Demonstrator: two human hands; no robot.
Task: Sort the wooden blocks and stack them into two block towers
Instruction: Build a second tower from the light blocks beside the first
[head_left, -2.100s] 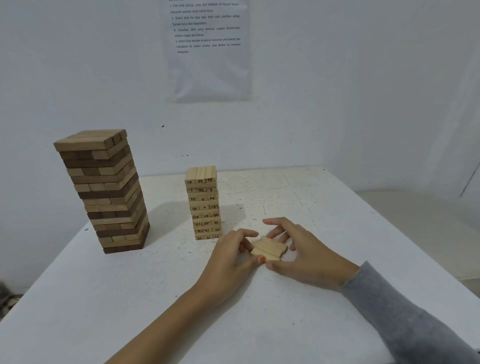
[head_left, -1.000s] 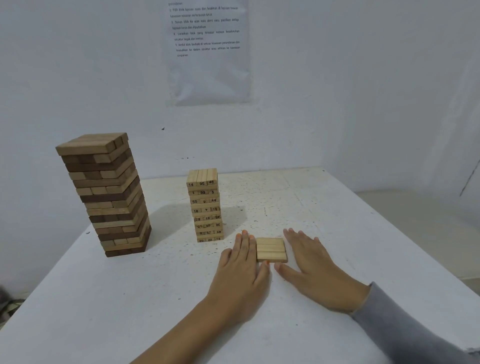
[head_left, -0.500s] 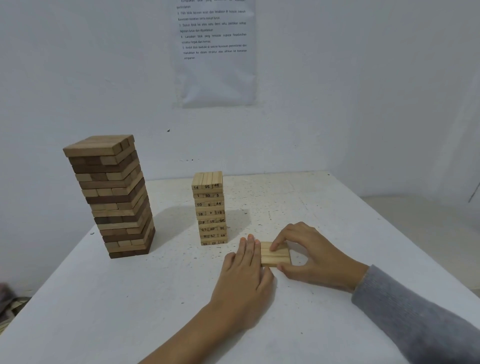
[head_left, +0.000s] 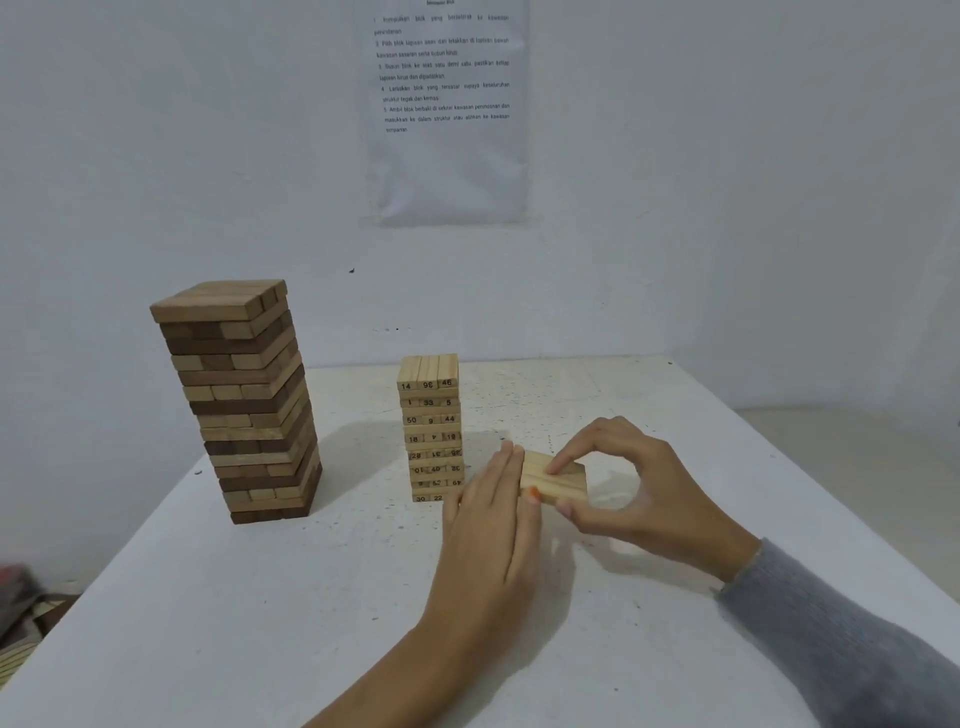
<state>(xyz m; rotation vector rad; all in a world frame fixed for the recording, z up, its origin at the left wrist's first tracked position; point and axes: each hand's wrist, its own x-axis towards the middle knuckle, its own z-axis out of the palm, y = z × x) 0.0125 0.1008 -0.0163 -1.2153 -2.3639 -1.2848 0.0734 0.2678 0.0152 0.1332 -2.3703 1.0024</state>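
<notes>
A wide strip of bare desk (head_left: 260, 623) lies between the tall two-tone block tower (head_left: 244, 405) and the smaller numbered block tower (head_left: 430, 426), which stand well apart. The left hand (head_left: 493, 530) lies flat just beside the numbered tower's base and blocks that side. To its right, the flat row of blocks (head_left: 556, 480) and the right hand (head_left: 639, 488) pinching it take up the spot. Bare desk shows in front and at the far right. The wall (head_left: 675, 208) closes off the back.
</notes>
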